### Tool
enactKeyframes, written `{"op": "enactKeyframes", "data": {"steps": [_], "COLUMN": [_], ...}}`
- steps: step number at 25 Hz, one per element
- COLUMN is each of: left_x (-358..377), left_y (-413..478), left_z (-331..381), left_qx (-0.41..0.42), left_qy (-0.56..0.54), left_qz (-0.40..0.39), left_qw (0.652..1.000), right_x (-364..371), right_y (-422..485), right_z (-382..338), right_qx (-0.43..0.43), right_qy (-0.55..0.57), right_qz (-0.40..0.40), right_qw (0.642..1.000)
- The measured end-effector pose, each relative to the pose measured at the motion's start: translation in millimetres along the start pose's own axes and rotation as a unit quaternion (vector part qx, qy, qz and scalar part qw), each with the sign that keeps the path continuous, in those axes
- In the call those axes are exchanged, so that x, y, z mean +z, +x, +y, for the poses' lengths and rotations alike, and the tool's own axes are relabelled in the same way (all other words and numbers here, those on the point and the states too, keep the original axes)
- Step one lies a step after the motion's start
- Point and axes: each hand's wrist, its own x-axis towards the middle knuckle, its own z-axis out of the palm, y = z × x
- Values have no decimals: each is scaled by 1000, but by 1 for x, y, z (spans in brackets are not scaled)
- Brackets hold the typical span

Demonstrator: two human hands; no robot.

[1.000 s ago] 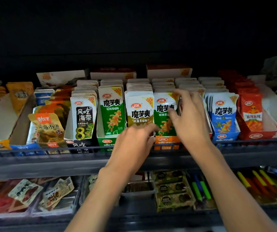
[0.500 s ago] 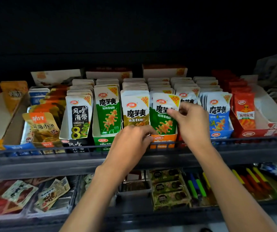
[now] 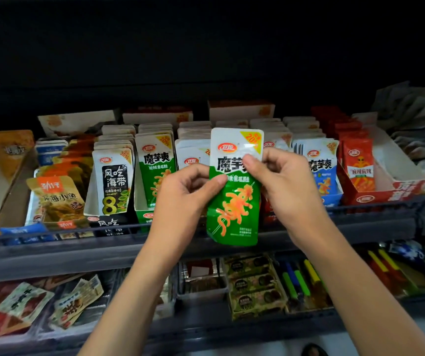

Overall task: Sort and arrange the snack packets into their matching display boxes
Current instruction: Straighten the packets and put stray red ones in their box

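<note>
Lifted out of the orange box now, the green konjac packet [image 3: 234,191] is pinched between my left hand [image 3: 188,191] and right hand [image 3: 283,181], in front of the shelf; next it needs the green display box [image 3: 146,211] at left.

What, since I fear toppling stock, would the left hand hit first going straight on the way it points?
Likely the white-topped packet standing in the row just beyond the left hand, which pinches the green packet; depth is unclear.

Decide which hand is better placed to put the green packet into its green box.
Probably left: the left hand pinches the green packet beside the green box; the right hand is farther.
</note>
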Motion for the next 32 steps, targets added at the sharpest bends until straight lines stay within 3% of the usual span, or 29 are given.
{"op": "enactKeyframes", "data": {"steps": [7, 14, 16, 20, 28, 32], "left_x": [-4, -22, -36, -80, -106, -97], "left_y": [-2, -8, -5, 19, 62, 70], "left_z": [1, 23, 34, 42, -1, -14], "left_qx": [-28, 35, 62, 61, -28, -4], "left_qy": [-5, 95, 122, 76, 162, 273], "left_qz": [9, 63, 105, 206, 206, 198], "left_qw": [1000, 993, 985, 974, 965, 941], "right_x": [-2, 8, 13, 11, 9, 9], "right_y": [-5, -4, -4, -1, 0, 2], "right_z": [-5, -13, -17, -18, -22, -20], "right_qx": [12, -51, -64, -48, -34, -30], "right_qy": [15, -23, -22, 1, 1, -6], "right_qz": [-44, -105, -106, -55, -64, -66], "right_qw": [999, 993, 992, 997, 997, 997]}}
